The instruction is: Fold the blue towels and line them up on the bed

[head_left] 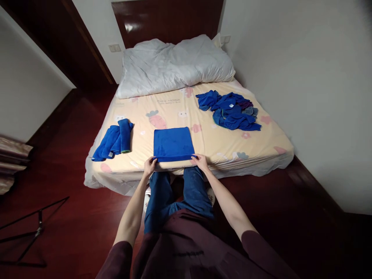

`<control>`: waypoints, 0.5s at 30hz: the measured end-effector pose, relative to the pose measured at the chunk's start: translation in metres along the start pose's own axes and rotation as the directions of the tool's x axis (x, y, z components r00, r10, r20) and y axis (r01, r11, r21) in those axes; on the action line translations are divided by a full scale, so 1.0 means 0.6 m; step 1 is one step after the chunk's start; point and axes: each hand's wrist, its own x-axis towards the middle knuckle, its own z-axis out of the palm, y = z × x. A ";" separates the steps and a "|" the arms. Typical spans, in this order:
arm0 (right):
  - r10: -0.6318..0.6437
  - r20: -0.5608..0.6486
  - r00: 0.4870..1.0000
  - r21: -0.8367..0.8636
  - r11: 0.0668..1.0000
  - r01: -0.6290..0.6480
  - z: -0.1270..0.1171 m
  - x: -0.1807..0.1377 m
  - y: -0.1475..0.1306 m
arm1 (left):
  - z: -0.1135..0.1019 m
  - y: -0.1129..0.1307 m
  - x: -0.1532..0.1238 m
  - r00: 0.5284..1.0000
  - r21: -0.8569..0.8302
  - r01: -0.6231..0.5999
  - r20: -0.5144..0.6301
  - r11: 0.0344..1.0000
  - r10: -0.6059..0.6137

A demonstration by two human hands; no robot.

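A blue towel (173,142) lies flat near the front edge of the bed, its near edge turned over into a narrow strip. My left hand (150,166) pinches the left end of that strip. At the strip's right end, my right hand (200,161) grips the other corner between thumb and fingers. Several rolled blue towels (124,135) lie side by side on the left of the bed. On the right is a loose heap of crumpled blue towels (232,108), with a dark purple piece among them.
A pale grey quilt (180,62) is bunched against the dark headboard (168,19). The bed's patterned sheet (171,110) spreads under the towels. On the floor at lower left stands a black metal frame (39,228); a curtain (13,162) hangs at the left edge.
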 end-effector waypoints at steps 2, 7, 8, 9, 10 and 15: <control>0.020 -0.010 1.000 -0.025 0.999 -0.020 -0.002 0.002 0.005 | -0.001 -0.002 -0.003 1.000 0.009 0.012 -0.018 1.000 -0.012; 0.041 0.030 0.999 -0.065 0.997 -0.039 -0.011 -0.001 0.014 | -0.008 -0.001 -0.013 1.000 0.033 0.010 0.002 0.999 -0.010; 0.042 0.028 0.999 -0.068 0.997 -0.040 -0.012 -0.002 0.013 | -0.009 0.000 -0.014 1.000 0.038 0.010 0.000 0.999 -0.010; 0.039 0.019 0.999 -0.071 0.997 -0.038 -0.011 -0.002 0.012 | -0.008 0.001 -0.015 1.000 0.043 0.012 -0.009 0.999 -0.011; 0.034 0.001 0.999 -0.077 0.996 -0.034 -0.009 -0.002 0.010 | -0.008 0.002 -0.016 1.000 0.048 0.014 -0.024 0.999 -0.013; 0.014 -0.074 0.997 -0.119 0.993 -0.022 0.000 -0.003 -0.007 | -0.003 0.006 -0.021 0.994 0.071 0.040 -0.109 0.997 -0.032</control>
